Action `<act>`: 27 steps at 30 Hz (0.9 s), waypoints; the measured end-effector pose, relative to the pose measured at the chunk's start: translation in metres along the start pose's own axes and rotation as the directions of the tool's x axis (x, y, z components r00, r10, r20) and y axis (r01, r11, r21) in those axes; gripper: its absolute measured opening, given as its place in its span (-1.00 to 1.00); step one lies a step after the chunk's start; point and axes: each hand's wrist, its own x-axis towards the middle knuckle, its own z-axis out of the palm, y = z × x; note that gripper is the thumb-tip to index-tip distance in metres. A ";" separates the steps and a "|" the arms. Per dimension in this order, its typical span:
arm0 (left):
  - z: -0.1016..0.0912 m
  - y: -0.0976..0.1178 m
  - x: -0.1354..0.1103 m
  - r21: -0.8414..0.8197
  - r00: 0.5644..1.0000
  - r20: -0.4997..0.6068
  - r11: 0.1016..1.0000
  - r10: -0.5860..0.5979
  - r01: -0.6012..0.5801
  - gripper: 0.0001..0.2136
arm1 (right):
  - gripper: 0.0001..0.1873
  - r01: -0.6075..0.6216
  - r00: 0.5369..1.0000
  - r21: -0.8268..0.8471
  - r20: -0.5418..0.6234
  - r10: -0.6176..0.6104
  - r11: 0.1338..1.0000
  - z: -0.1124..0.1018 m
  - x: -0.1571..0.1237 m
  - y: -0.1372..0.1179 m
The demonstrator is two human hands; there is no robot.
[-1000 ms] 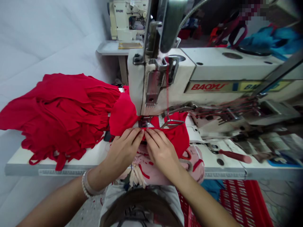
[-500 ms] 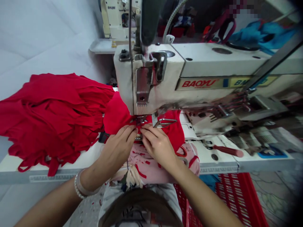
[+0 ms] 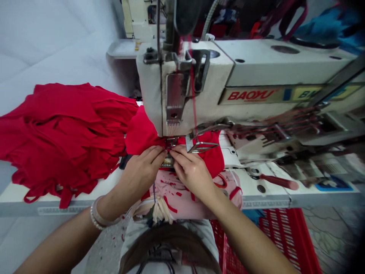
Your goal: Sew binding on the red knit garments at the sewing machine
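Observation:
My left hand (image 3: 142, 172) and my right hand (image 3: 190, 171) meet fingertip to fingertip just in front of the presser foot (image 3: 171, 142) of a white BAOYU sewing machine (image 3: 245, 99). Both hands pinch and press the edge of a red fabric piece (image 3: 142, 133) that runs under the foot. Their fingers are closed together on the cloth. A metal folder guide (image 3: 201, 145) sits right of the foot, above my right hand. Red thread (image 3: 194, 95) runs down the machine head.
A big heap of red fabric pieces (image 3: 62, 133) lies on the table's left. A red-handled screwdriver (image 3: 278, 182) lies on the table to the right. A red plastic crate (image 3: 273, 243) stands below. A second sewing machine (image 3: 137, 19) stands behind. Pink cloth (image 3: 182, 198) lies on my lap.
My fingertips have crept a little closer to the presser foot with the red piece. The view shifted slightly; the heap has not moved.

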 end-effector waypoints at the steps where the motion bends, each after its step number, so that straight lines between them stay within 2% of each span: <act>1: 0.000 0.000 0.000 -0.003 1.000 0.002 1.000 -0.001 0.001 -0.64 | -0.62 0.004 1.000 -0.009 0.003 -0.004 1.000 0.000 -0.001 0.000; 5: 0.000 0.001 0.000 0.001 1.000 0.010 1.000 0.006 -0.006 -0.62 | -0.63 0.053 0.999 -0.162 0.013 -0.051 0.985 0.002 -0.001 -0.004; 8: -0.001 0.005 0.001 0.017 0.999 -0.032 0.999 0.034 -0.033 -0.66 | -0.66 0.145 0.988 -0.351 0.011 -0.151 0.925 0.005 0.001 -0.011; 10: 0.000 0.007 0.001 -0.002 0.999 -0.032 1.000 0.028 -0.028 -0.69 | -0.69 0.194 0.977 -0.418 0.004 -0.211 0.887 0.004 -0.001 -0.016; 12: 0.001 0.008 -0.004 -0.070 0.999 -0.029 0.997 -0.033 0.031 -0.71 | -0.71 0.235 0.967 -0.395 0.001 -0.255 0.888 -0.002 -0.008 -0.019; 14: 0.004 0.006 -0.013 -0.152 0.973 -0.096 0.969 -0.210 0.194 -0.77 | -0.76 0.242 0.962 -0.299 -0.049 -0.268 0.923 -0.011 -0.024 -0.018; 15: 0.005 0.004 -0.020 -0.206 0.927 -0.153 0.929 -0.342 0.309 -0.79 | -0.80 0.201 0.966 -0.245 -0.108 -0.233 0.948 -0.016 -0.035 -0.016; 16: 0.006 0.001 -0.027 -0.290 0.855 -0.193 0.861 -0.481 0.419 -0.75 | -0.85 0.115 0.969 -0.194 -0.192 -0.152 0.974 -0.021 -0.046 -0.011; 17: 0.007 -0.003 -0.036 -0.399 0.773 -0.175 0.761 -0.610 0.511 -0.68 | -0.92 -0.020 0.959 -0.144 -0.282 -0.022 0.989 -0.026 -0.058 -0.005; 18: 0.007 -0.007 -0.044 -0.514 0.699 -0.081 0.630 -0.711 0.582 -0.65 | -0.97 -0.201 0.920 -0.079 -0.359 0.160 0.976 -0.030 -0.069 0.001; 19: 0.006 -0.011 -0.053 -0.612 0.642 0.064 0.479 -0.764 0.630 -0.65 | -0.94 -0.365 0.862 0.035 -0.366 0.352 0.930 -0.033 -0.079 0.008; 20: 0.004 -0.015 -0.061 -0.673 0.602 0.223 0.326 -0.767 0.664 -0.67 | -0.89 -0.478 0.810 0.188 -0.284 0.514 0.858 -0.036 -0.088 0.015; 21: 0.002 -0.018 -0.068 -0.696 0.570 0.360 0.194 -0.739 0.691 -0.69 | -0.84 -0.560 0.762 0.345 -0.141 0.632 0.753 -0.040 -0.094 0.020; 22: -0.001 -0.022 -0.075 -0.692 0.533 0.455 0.093 -0.713 0.716 -0.69 | -0.80 -0.602 0.727 0.489 0.008 0.686 0.632 -0.044 -0.098 0.023; 23: -0.004 -0.025 -0.080 -0.684 0.491 0.503 0.020 -0.711 0.729 -0.69 | -0.78 -0.601 0.706 0.611 0.104 0.701 0.515 -0.049 -0.099 0.025; 24: -0.008 -0.028 -0.084 -0.692 0.448 0.511 -0.042 -0.734 0.721 -0.69 | -0.78 -0.562 0.685 0.709 0.109 0.720 0.427 -0.055 -0.098 0.024; 25: -0.011 -0.031 -0.087 -0.713 0.397 0.503 -0.109 -0.767 0.692 -0.70 | -0.79 -0.491 0.651 0.773 0.020 0.759 0.401 -0.061 -0.094 0.021; 26: -0.014 -0.034 -0.088 -0.739 0.342 0.504 -0.192 -0.793 0.645 -0.70 | -0.80 -0.406 0.600 0.798 -0.135 0.788 0.446 -0.067 -0.087 0.017; 27: -0.017 -0.036 -0.088 -0.768 0.285 0.514 -0.285 -0.809 0.574 -0.70 | -0.82 -0.328 0.557 0.765 -0.318 0.767 0.555 -0.071 -0.079 0.011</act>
